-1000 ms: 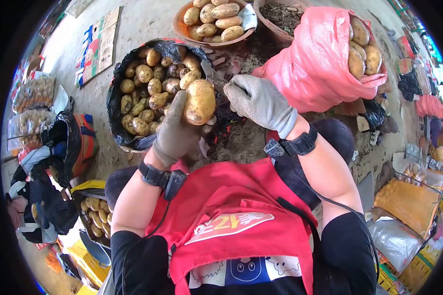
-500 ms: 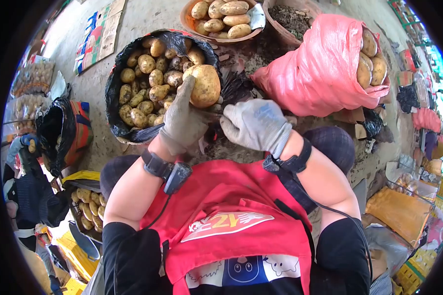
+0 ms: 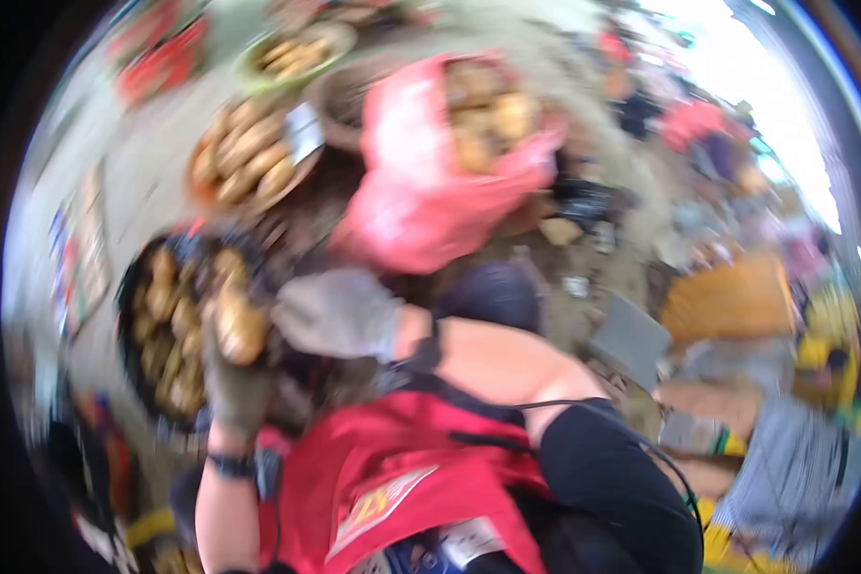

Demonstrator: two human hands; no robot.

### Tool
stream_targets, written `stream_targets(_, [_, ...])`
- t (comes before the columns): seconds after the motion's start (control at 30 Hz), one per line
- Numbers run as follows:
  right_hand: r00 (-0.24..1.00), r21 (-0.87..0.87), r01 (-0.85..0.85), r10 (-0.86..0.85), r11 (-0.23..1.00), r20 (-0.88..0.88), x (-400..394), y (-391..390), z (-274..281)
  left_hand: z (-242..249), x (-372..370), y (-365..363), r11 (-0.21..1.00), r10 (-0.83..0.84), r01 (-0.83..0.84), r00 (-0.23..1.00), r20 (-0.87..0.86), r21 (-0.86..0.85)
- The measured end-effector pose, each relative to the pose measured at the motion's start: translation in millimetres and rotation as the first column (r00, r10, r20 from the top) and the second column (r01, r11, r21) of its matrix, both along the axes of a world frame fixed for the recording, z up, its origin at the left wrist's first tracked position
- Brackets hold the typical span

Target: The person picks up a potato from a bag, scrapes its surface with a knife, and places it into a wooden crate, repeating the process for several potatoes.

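Note:
My left hand (image 3: 236,390), in a dirty gray work glove, is closed around a large yellowish potato (image 3: 241,327). It holds the potato over the near right side of a black-lined container (image 3: 127,316) full of potatoes. Just to the right, my right hand (image 3: 340,314), also gloved, is curled into a fist. Motion blur hides whatever its fingers may grip. Beyond the right hand leans a pink sack (image 3: 402,182) with large potatoes (image 3: 493,115) showing at its open mouth.
A brownish-orange bowl (image 3: 201,182) of long potatoes stands behind the container. Farther back are a green bowl (image 3: 346,43) of potatoes and a dark brown tub (image 3: 330,100). An orange-brown board (image 3: 732,298) and a gray panel (image 3: 629,340) are at right.
The whole view has swung rightward and blurred, so the containers and sack appear farther left. The potato stays in my left hand but shows a narrower side. My right hand remains fisted.

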State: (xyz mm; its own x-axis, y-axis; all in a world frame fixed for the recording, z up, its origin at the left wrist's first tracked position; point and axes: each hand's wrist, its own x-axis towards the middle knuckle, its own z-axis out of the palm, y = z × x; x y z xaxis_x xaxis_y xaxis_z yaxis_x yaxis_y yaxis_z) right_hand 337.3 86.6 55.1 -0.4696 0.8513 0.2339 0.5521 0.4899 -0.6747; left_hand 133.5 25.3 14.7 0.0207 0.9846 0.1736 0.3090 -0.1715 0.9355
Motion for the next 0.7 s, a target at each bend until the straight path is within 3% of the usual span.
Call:
stream_targets(0.03, [0.998, -0.043, 0.059, -0.058, 0.997, 0.025, 3.8, 6.9, 1.9, 10.6, 10.9, -1.9, 0.995, 0.062, -0.053, 0.992, 0.107, -0.085])
stream_targets(0.07, [0.995, -0.071, 0.096, -0.096, 0.993, 0.003, 6.0, 10.5, -3.2, 13.5, 6.6, 5.3, 0.963, 0.046, 0.059, 0.926, 0.373, -0.265])
stream_targets(0.1, [0.991, -0.106, 0.137, -0.135, 0.985, 0.019, 5.9, 10.3, -3.0, -4.3, -1.2, 3.7, 0.998, 0.001, 0.004, 0.996, -0.088, 0.061])
stream_targets(0.13, [0.992, -0.111, 0.125, -0.121, 0.986, 0.042, 6.8, 9.6, -3.6, -9.7, -1.3, -1.1, 0.999, 0.018, -0.019, 1.000, 0.022, 0.029])
stream_targets(0.17, [0.995, -0.128, 0.095, -0.090, 0.987, 0.049, 3.7, 7.7, -5.8, -46.6, -24.4, -0.8, 0.962, 0.147, -0.069, 0.947, -0.285, 0.264])
stream_targets(0.23, [0.990, -0.112, 0.108, -0.097, 0.988, 0.100, 2.4, 4.8, -7.8, -52.9, -23.4, 2.7, 0.933, 0.207, -0.043, 0.877, -0.433, 0.357])
stream_targets(0.3, [0.991, -0.134, 0.076, -0.059, 0.988, 0.122, -2.3, -2.2, -11.1, -35.2, -15.4, -0.3, 0.999, -0.004, 0.010, 0.986, -0.168, 0.032])
stream_targets(0.33, [0.989, -0.121, 0.012, 0.006, 0.993, 0.151, -2.4, -4.6, -9.8, -42.2, -27.1, 5.1, 0.983, 0.047, 0.056, 0.846, -0.532, 0.176])
stream_targets(0.37, [0.979, -0.063, -0.115, 0.123, 0.991, 0.161, 3.1, -7.7, -7.9, -54.6, -29.9, 3.1, 0.993, -0.100, 0.098, 0.995, -0.025, -0.065])
stream_targets(0.4, [0.982, -0.067, -0.132, 0.140, 0.989, 0.125, 4.1, -9.9, -8.2, -67.8, -36.1, 0.6, 0.995, 0.042, -0.010, 0.948, -0.316, 0.101])
stream_targets(0.43, [0.984, -0.069, -0.148, 0.154, 0.987, 0.090, 4.4, -12.3, -10.4, -68.8, -31.9, 3.7, 0.954, 0.224, -0.067, 0.808, -0.545, 0.292])
stream_targets(0.47, [0.995, -0.059, -0.080, 0.083, 0.995, 0.050, 3.8, -11.8, -15.1, -68.4, -28.4, 1.0, 0.958, 0.078, 0.006, 0.956, -0.282, 0.287])
stream_targets(0.5, [0.996, -0.051, -0.062, 0.065, 0.997, 0.060, 5.7, -7.6, -15.9, -49.5, -15.7, -1.3, 0.977, 0.065, -0.009, 0.964, -0.259, 0.213])
stream_targets(0.57, [0.991, -0.062, 0.129, -0.126, 0.990, 0.041, 7.1, -0.6, -16.0, -49.6, -14.3, 2.5, 0.952, 0.079, 0.005, 0.962, -0.263, 0.306])
stream_targets(0.63, [0.990, -0.041, 0.133, -0.131, 0.990, 0.048, 12.1, 2.9, -14.9, -72.7, -27.7, 4.8, 0.940, 0.103, -0.002, 0.955, -0.279, 0.342])
stream_targets(0.67, [0.994, -0.046, 0.107, -0.105, 0.993, 0.031, 13.7, -0.9, -10.7, -31.9, 9.3, -9.4, 0.996, 0.090, -0.089, 0.995, -0.037, 0.027])
stream_targets(0.7, [0.998, -0.057, 0.065, -0.065, 0.996, 0.002, 15.8, -4.7, -4.4, -37.0, -7.7, -7.6, 0.998, 0.058, -0.067, 0.918, -0.392, -0.009])
